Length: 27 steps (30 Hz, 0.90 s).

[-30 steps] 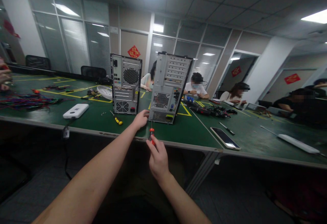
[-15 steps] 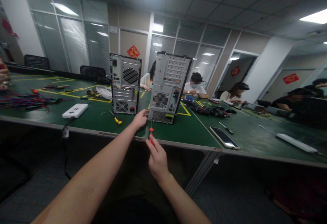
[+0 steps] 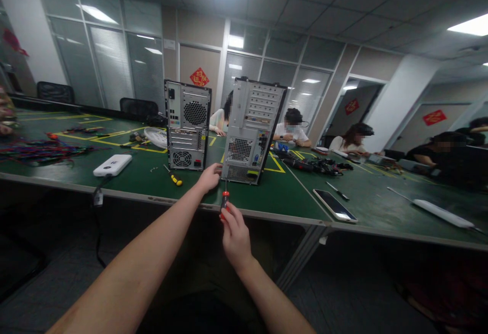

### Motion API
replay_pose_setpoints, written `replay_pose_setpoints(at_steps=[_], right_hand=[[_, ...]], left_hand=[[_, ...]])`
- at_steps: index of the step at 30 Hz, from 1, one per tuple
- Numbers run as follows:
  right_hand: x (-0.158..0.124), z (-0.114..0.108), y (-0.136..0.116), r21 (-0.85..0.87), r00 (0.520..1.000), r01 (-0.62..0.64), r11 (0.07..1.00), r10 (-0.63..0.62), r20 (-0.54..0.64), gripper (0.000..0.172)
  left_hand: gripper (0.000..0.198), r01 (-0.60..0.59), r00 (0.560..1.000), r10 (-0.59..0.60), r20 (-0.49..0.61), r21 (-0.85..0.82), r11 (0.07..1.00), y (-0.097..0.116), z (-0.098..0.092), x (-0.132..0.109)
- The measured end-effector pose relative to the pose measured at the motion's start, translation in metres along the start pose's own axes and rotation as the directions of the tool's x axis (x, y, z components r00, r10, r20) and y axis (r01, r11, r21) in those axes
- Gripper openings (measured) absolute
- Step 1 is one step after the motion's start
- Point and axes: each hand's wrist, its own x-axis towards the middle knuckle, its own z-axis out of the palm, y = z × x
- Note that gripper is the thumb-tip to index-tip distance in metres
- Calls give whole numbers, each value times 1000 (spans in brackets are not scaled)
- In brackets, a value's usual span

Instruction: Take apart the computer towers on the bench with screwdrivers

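Note:
Two computer towers stand upright on the green table point(image 3: 145, 179), their backs toward me. My left hand point(image 3: 209, 178) rests against the lower left corner of the right-hand silver tower point(image 3: 252, 130), fingers curled on its edge. My right hand point(image 3: 234, 235) is closed round the red and black handle of a screwdriver point(image 3: 224, 202). Its shaft points up at the bottom of that tower's rear panel. The black tower point(image 3: 187, 124) stands a little to the left, untouched.
A yellow-handled screwdriver point(image 3: 174, 177) and a white box point(image 3: 113, 165) with a cable lie left of the towers. A phone point(image 3: 335, 205), a small tool point(image 3: 337, 189) and a white bar point(image 3: 438, 212) lie to the right. Coloured wires point(image 3: 38, 150) pile up far left. Several people sit behind.
Almost nothing has moved. My right hand has shifted its fingers slightly on the screwdriver handle; my left hand stays on the tower.

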Motion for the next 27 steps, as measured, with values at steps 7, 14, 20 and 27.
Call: replay_pose_setpoints(at_steps=[7, 14, 20, 27], right_hand=[[0, -1, -1, -101, 995, 91, 991, -87, 41, 52], [2, -2, -4, -45, 997, -68, 997, 66, -37, 27], [-3, 1, -2, -13, 1000, 0, 1000, 0, 15, 51], [-5, 3, 1, -13, 998, 30, 999, -29, 47, 62]], left_hand=[[65, -2, 1000, 2, 5, 16, 1000, 5, -1, -4], [63, 12, 1000, -11, -21, 23, 1000, 0, 0, -2], [65, 10, 1000, -9, -11, 37, 999, -1, 0, -1], [66, -8, 1000, 8, -8, 44, 999, 4, 1, -3]])
